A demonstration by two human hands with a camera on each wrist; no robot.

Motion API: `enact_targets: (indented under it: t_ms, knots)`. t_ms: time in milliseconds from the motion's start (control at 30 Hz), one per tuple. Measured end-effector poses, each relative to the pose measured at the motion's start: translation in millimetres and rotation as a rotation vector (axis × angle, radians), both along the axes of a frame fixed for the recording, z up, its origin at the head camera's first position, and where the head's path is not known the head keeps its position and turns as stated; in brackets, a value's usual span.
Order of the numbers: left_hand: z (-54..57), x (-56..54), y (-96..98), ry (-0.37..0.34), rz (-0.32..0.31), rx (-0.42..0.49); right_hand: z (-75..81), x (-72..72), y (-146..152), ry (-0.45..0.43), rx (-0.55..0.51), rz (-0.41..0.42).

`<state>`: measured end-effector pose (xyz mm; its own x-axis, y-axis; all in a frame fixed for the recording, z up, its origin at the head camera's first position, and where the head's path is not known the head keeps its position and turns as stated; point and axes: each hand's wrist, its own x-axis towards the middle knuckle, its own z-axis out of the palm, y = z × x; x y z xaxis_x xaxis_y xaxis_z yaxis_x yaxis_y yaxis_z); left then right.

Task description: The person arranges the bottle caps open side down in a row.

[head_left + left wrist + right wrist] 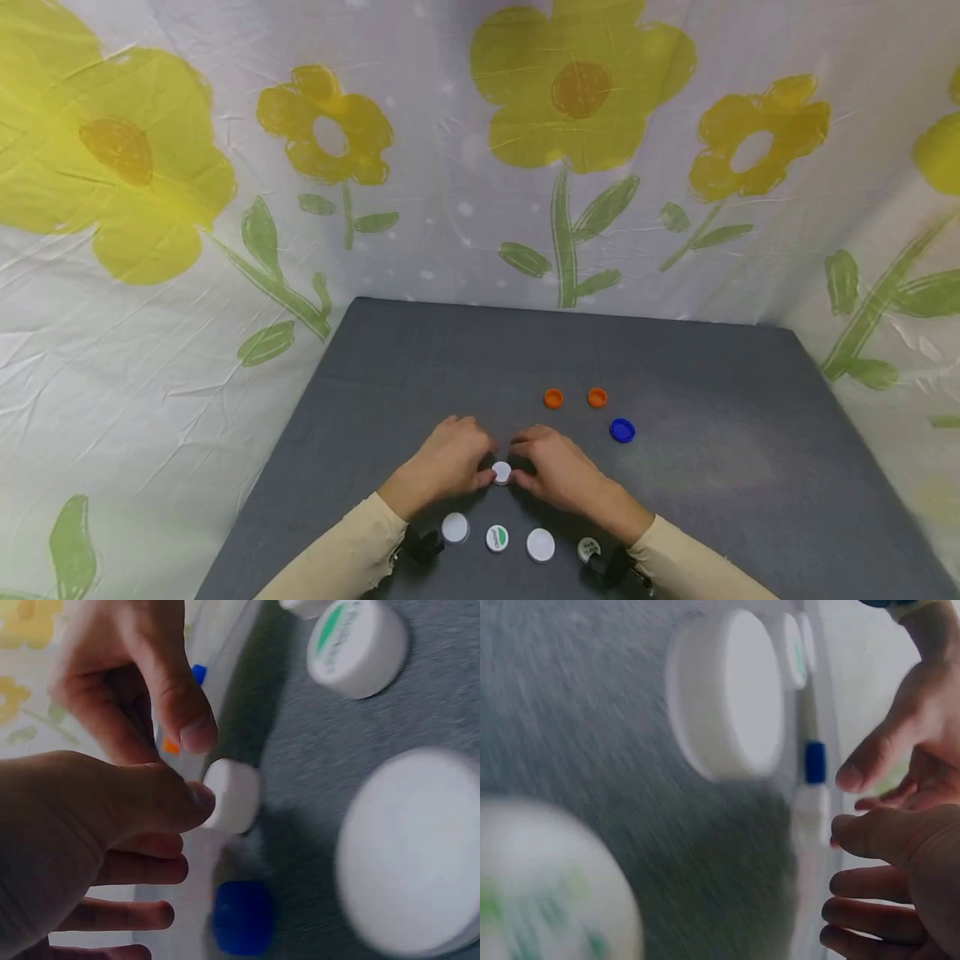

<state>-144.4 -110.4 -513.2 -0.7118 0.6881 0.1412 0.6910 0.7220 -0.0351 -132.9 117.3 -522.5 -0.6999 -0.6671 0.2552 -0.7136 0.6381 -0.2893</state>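
A small white cap (502,472) lies on the dark table between both hands. My left hand (447,457) is at its left, thumb tip at the cap's edge; the left wrist view cannot settle whether it touches. From the other side my right hand (558,468) reaches in, thumb and fingers spread around the white cap (810,814). Neither hand visibly pinches anything. A blue cap (244,919) stands near the left fingers, hidden from the head view.
Nearest me are a white lid (454,527), a green-labelled lid (497,537), another white lid (540,545) and a printed lid (588,548). Farther off lie two orange caps (553,398) and a blue ring-shaped cap (622,430). Flowered curtain (450,208) surrounds the table.
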Motion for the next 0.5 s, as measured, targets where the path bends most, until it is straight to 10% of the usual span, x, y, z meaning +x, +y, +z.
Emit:
enact_targets:
  t_ms: [500]
  knots:
    - [25.7, -47.9, 25.8, 0.017, 0.043, 0.054, 34.4, -46.7, 50, 0.056, 0.015, -0.200]
